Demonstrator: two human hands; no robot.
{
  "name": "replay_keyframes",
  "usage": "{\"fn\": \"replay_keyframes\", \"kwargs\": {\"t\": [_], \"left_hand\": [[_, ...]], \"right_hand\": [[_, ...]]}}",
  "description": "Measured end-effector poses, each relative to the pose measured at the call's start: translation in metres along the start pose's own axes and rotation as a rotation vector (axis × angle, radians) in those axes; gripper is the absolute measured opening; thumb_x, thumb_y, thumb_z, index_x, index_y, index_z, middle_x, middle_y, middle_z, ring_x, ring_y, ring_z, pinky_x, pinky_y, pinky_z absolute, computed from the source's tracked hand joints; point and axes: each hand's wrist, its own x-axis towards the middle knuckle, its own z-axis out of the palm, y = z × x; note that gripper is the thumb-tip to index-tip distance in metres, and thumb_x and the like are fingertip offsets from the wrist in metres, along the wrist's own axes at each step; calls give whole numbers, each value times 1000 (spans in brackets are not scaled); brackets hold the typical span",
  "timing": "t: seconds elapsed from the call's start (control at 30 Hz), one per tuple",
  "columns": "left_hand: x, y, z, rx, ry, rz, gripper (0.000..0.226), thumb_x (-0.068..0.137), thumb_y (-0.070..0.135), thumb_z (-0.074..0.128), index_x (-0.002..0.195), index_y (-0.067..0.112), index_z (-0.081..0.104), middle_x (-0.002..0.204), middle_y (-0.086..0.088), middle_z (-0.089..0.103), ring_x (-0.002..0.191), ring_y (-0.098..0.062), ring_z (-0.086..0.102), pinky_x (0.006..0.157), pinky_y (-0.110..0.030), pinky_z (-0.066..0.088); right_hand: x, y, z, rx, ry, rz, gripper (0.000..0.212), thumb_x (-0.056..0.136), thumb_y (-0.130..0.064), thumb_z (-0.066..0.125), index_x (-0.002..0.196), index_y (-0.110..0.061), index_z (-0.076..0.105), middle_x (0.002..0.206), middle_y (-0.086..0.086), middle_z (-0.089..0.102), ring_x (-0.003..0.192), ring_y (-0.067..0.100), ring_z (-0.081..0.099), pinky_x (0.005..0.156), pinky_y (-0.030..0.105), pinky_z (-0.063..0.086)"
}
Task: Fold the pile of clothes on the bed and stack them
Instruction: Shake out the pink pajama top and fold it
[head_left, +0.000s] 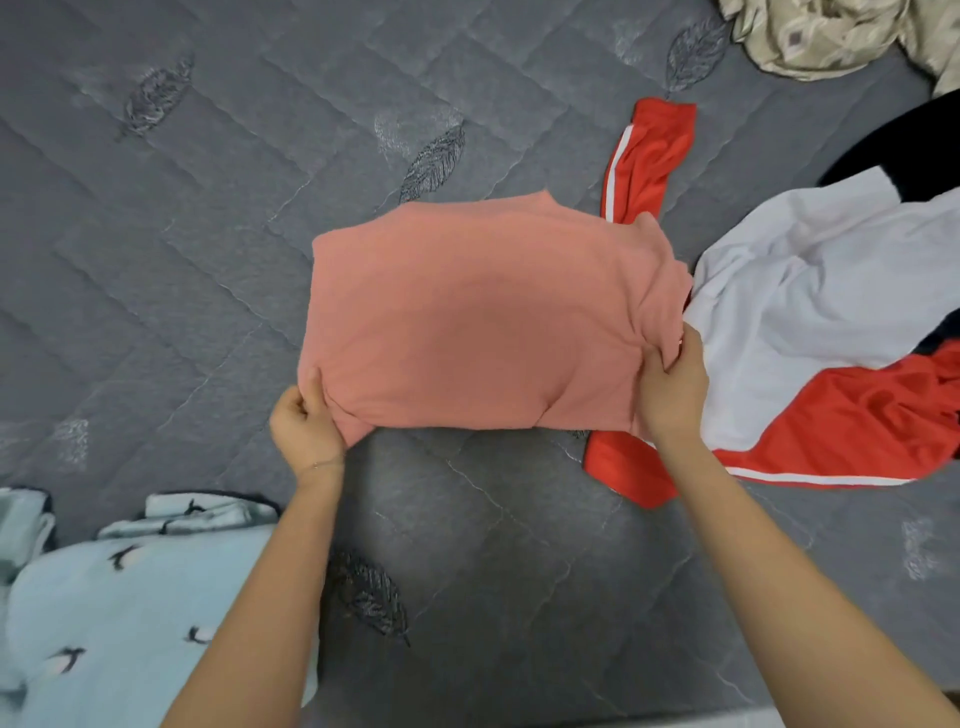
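Left hand (306, 426) and right hand (670, 389) pinch the pink shirt (467, 312) over a grey quilted mattress (156, 234).

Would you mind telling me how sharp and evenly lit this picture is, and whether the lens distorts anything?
Head view: slightly soft throughout; the pink top casts a dark shadow on the grey mattress below its near edge; the wide-angle lens bows the quilting lines; no glare.

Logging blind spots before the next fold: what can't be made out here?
Head view:
Pink garment: layers beneath hidden by its top face.
Left hand and right hand: fingertips tucked under the fabric they grip.
Red and white garment: partly under the pink one, cut by the right edge.
Pale blue cloth: cut by left and bottom edges.
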Motion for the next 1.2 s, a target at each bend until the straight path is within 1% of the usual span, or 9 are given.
{"fn": "replay_keyframes", "kwargs": {"t": [0.2,0.3,0.43,0.67,0.8,0.93,1.03,1.13,1.2], "left_hand": [[5,-25,-58,243,-15,-27,58,98,34,51,50,12,26,51,-7,19,58,-23,22,54,-37,16],[0,-42,-64,421,-45,-43,57,97,42,49,53,7,36,53,-17,37,60,-31,40,57,-37,29],[0,-57,-54,555,-171,12,51,97,42,48,66,2,51,79,-31,60,78,-45,56,65,-40,36],[-11,-44,-27,591,-205,83,31,93,17,56,116,-4,53,117,-29,47,109,-44,47,90,-50,38],[-21,-39,-19,565,-264,-7,30,99,23,44,121,2,43,120,-28,48,105,-46,51,84,-51,40],[-18,-54,-25,604,-200,-198,46,99,44,37,113,1,44,111,-31,57,102,-47,55,81,-48,40],[-11,-58,-31,468,-125,-158,49,98,46,40,80,2,47,88,-28,58,83,-40,54,71,-42,38],[1,-50,-40,288,-15,-49,53,101,35,42,57,7,32,54,-13,37,63,-26,35,57,-35,22],[11,-49,-48,256,25,-14,56,102,32,42,53,9,26,50,-8,24,61,-23,27,56,-36,15]], "right_hand": [[-26,22,-36,-25,-86,140,25,91,-15,59,113,-3,61,109,10,65,98,21,57,82,26,39],[-42,38,-39,-11,-100,208,29,92,-18,59,116,-2,60,113,11,64,103,25,58,85,29,41],[-50,43,-31,23,-107,286,44,92,-24,59,133,-11,48,128,7,57,116,23,54,98,34,42],[-42,41,-23,18,-238,361,63,89,-42,63,137,-7,41,129,5,52,116,22,52,97,34,42],[-37,41,-22,76,-176,337,41,90,-39,61,119,-10,55,115,2,59,107,21,56,95,37,46],[-35,42,-21,214,-77,348,21,92,-32,60,98,-12,61,102,2,65,99,20,60,91,34,49],[-35,44,-22,254,-75,349,18,92,-28,61,96,-11,62,94,-2,64,92,15,58,81,24,46],[-34,48,-24,242,-81,327,19,92,-27,61,96,-9,64,88,-7,65,88,12,59,78,23,47],[-35,51,-24,202,-63,317,20,91,-29,62,96,-9,65,89,-6,67,91,14,61,83,28,49]]}}
